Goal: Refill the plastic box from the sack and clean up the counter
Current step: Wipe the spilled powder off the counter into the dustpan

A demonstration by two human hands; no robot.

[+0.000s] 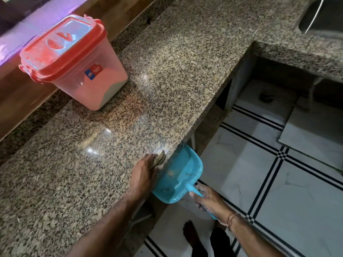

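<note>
Holding a crumpled cloth point(160, 158) at the front edge of the counter point(176, 75), the left hand point(143, 172) had its fingers curled round it. The right hand point(208, 200) gripped the blue dustpan point(179, 176) by its handle, just below that edge. Plastic box point(74, 62), lid on, stood well back on the counter.

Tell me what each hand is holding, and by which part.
Right hand grips the blue dustpan by its handle. Left hand holds a brownish cloth at the counter edge, bunched in its grip; one end sticks out.
</note>
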